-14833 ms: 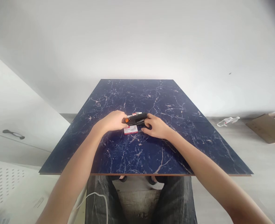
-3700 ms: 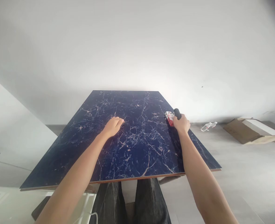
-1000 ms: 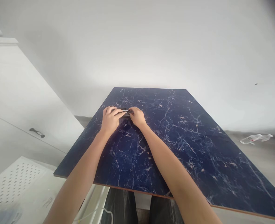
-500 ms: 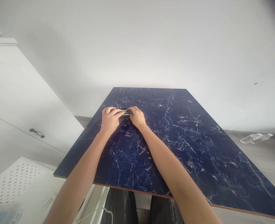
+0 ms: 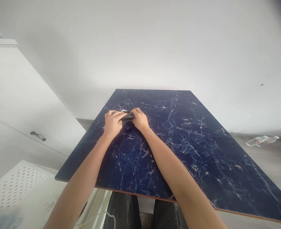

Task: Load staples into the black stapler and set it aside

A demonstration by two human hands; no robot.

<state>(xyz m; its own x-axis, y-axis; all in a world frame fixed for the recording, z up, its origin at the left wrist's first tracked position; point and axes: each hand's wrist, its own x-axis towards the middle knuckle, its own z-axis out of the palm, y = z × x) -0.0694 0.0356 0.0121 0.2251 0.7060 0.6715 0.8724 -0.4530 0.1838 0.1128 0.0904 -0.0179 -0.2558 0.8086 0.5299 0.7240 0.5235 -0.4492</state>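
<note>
Black device (image 5: pixel 128 117) between left hand (image 5: pixel 113 122) and right hand (image 5: pixel 140 119), both hands grasping its ends

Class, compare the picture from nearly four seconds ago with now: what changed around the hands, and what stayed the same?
The right hand moved left across the table, from near its right edge to beside the left hand. The left hand, previously away from the right, now grips a black object with it. The red-and-white box can't be made out now. The clear plastic bottle stayed put.
</note>
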